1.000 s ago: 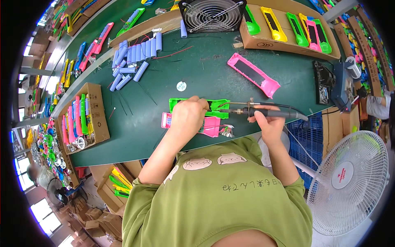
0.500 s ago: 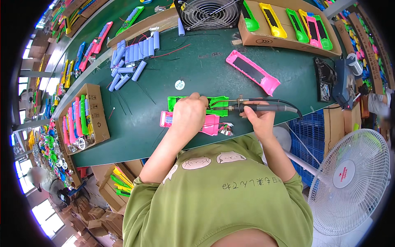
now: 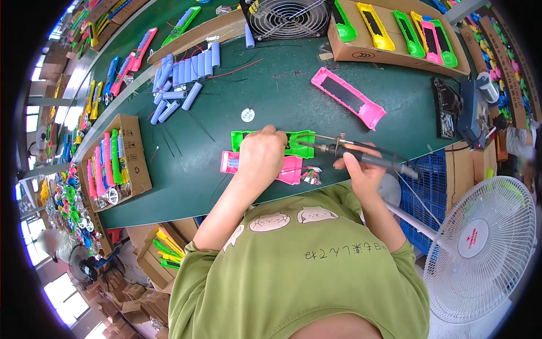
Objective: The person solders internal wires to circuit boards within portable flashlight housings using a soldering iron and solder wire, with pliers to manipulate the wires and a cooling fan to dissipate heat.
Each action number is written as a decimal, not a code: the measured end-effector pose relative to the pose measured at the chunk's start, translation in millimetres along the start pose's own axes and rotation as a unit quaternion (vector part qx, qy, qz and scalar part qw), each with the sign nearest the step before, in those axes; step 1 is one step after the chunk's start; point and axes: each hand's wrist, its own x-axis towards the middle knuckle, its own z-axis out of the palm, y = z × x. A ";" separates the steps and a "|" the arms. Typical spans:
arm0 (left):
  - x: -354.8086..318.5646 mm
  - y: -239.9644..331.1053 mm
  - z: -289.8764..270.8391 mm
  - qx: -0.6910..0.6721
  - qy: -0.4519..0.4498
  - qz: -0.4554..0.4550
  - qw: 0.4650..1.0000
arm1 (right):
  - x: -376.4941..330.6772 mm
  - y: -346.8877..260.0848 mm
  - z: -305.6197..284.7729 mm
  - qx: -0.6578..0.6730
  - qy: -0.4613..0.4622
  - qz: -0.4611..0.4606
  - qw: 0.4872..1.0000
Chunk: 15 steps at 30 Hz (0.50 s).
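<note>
The person's green shirt (image 3: 299,271) fills the bottom of the frame, with a white standing fan (image 3: 480,248) at lower right and a carton of coloured casings (image 3: 159,277) at lower left. The near edge of the green desk (image 3: 180,186) bends across just above the shirt, and its right end slants up past blue crates (image 3: 429,186). Close to that edge, at centre, lies a pink casing (image 3: 291,171) with a silver reflector (image 3: 311,177) at its right end; the green casing (image 3: 302,148) lies just above it, open side up. The left hand (image 3: 261,152) covers the green casing's middle from above, wrist bent, fingers curled and together; whether they pinch anything is hidden. The right hand (image 3: 362,172), over the desk's edge, has its fingers clamped around a soldering iron (image 3: 389,164), its blurred tip pointing left over the green casing's right end. A stretch of green surface runs from the casings up to a round white sticker (image 3: 248,115) and rightward to a second pink casing (image 3: 372,116), set aslant. A carton of coloured lights (image 3: 138,158) bounds the left side, a blue soldering station (image 3: 470,116) the right. Farther up lie blue cylindrical cells (image 3: 199,66) with loose wires, a black metal fan (image 3: 288,20) and a long carton (image 3: 395,63) of casings. Beyond the left side, the room shows piled boxes (image 3: 135,311) and bright windows (image 3: 65,296).
</note>
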 end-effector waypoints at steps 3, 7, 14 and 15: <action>-0.6 0.9 -0.4 0.001 -0.002 -0.004 1.000 | -12.5 -13.2 5.5 -0.108 -0.029 -0.041 0.993; -0.4 1.9 -0.8 0.014 -0.009 -0.012 1.000 | -7.4 -10.7 29.0 -0.269 -0.157 -0.105 0.944; -2.6 2.9 1.8 0.010 0.002 -0.012 1.000 | -9.7 6.8 37.0 -0.283 -0.211 -0.120 0.928; -3.0 3.3 1.1 0.010 0.003 -0.012 1.000 | -9.7 7.7 37.0 -0.280 -0.208 -0.135 0.927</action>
